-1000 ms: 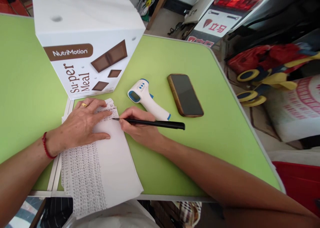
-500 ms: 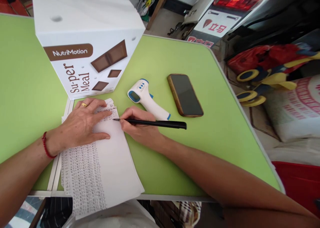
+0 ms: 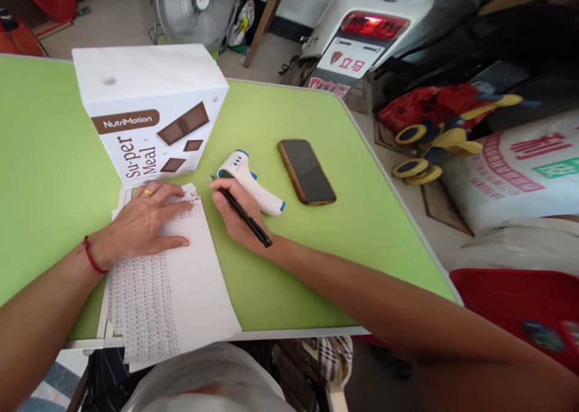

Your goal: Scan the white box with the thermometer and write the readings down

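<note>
My left hand point(image 3: 147, 222) lies flat with fingers spread across the upper left of a stack of paper sheets point(image 3: 199, 291). Rows of small handwriting fill the left part of the top sheet and a patch near its top. In my right hand point(image 3: 239, 216) is a black pen point(image 3: 246, 218), gripped between thumb and fingers. Its tip points away to the upper left, off the paper and over the green table. Just beyond that hand lies a white and blue infrared thermometer point(image 3: 257, 192), partly hidden by the fingers.
A white NutriMotion box point(image 3: 154, 116) stands upright behind the paper. To the right lies a smartphone point(image 3: 307, 171) on the green table point(image 3: 353, 267). Past the table are a fan point(image 3: 199, 8), a white scooter point(image 3: 353, 38), a printed sack point(image 3: 520, 164) and a red seat point(image 3: 511, 303).
My right hand has lifted the pen tip off the paper and turned it away, up and to the right of the sheet's edge. My left hand stays on the paper. The view has tilted up.
</note>
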Tool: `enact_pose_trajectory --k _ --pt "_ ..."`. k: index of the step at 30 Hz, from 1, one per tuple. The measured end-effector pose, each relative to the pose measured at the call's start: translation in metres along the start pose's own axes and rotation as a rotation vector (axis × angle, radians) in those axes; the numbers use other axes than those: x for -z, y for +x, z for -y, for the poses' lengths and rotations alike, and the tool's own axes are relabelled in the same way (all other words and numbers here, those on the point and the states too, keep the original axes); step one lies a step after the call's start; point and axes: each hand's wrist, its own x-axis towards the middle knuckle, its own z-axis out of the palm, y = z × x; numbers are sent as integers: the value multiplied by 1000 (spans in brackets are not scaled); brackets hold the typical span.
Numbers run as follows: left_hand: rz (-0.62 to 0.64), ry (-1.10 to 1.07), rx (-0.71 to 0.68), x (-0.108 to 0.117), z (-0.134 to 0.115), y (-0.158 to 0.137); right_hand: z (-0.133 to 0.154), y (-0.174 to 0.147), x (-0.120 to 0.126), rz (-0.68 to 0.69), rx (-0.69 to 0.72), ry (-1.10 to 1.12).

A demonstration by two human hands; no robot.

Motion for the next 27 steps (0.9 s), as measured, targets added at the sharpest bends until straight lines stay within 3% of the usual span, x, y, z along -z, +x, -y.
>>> enact_pose_trajectory --k 6,8,12,14,21,27 --pt "-32 27 -17 -3 -2 -2 4 -6 3 -88 -1 35" --pt "-53 25 -27 -4 -3 -3 6 -8 7 -107 92 20" --pt "-51 23 -10 -7 -5 -3 8 -13 17 1 444 -133" --pt "-37 8 13 -7 -6 -3 8 -14 21 23 506 -240" --pt "-11 -74 41 1 -11 -5 1 -10 25 192 144 -485" --pt "-1 -4 52 2 -9 -6 -5 -13 29 231 220 -580"
